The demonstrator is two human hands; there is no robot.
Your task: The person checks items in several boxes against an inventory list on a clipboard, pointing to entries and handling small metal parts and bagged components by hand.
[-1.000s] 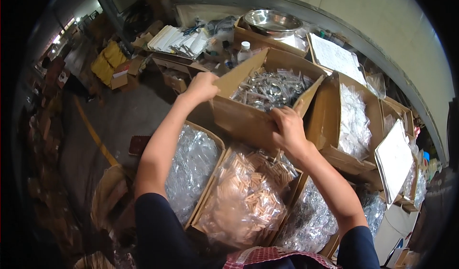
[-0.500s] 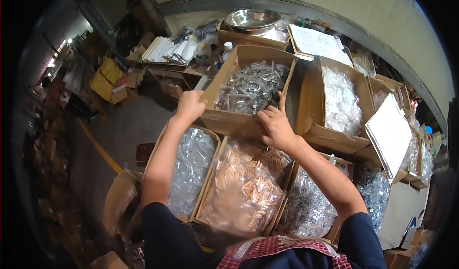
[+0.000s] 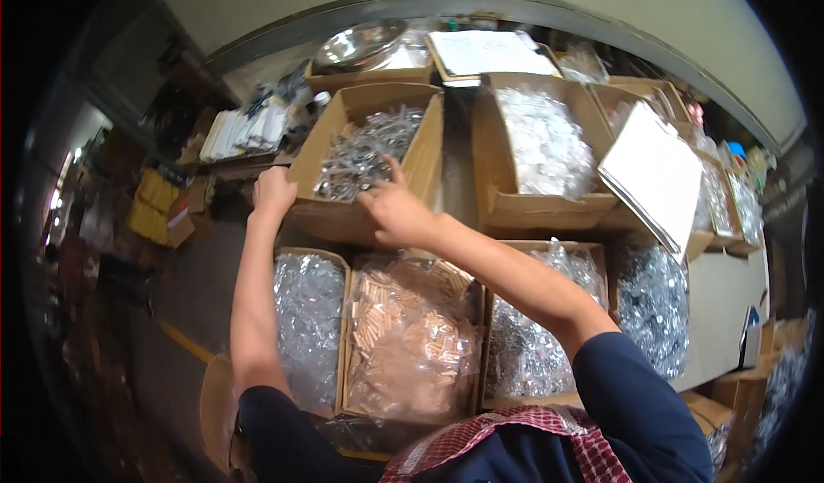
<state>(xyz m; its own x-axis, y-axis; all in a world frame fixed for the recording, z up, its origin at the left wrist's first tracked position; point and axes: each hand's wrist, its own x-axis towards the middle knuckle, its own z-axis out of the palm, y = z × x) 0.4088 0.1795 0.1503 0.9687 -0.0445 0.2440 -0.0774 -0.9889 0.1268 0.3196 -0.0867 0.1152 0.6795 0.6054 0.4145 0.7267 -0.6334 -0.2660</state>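
In front of me stands an open cardboard box [image 3: 333,219] filled with small clear bags of shiny metal parts [image 3: 365,153]. My left hand [image 3: 275,193] is closed on the box's near left corner. At the near right of the box, my right hand [image 3: 399,213] is curled over the front wall, its index finger stretched over the bags; its other fingertips are partly hidden. Just nearer to me lies a carton of bagged copper-coloured tubes [image 3: 412,337]. Left of it is a carton of clear bags [image 3: 307,320], and right of it one of bagged silvery parts [image 3: 532,346], below my right forearm.
A tall carton of white-looking bags [image 3: 545,144] stands to the right, with a clipboard of papers [image 3: 652,174] leaning beside it. Behind are a steel bowl [image 3: 360,45] and paper sheets [image 3: 489,52]. Floor with a yellow line [image 3: 184,341] shows at left.
The view has swung, so most things appear further left. The box and both my hands have shifted slightly left against the neighbouring cartons, and its gap to the right-hand carton looks wider.
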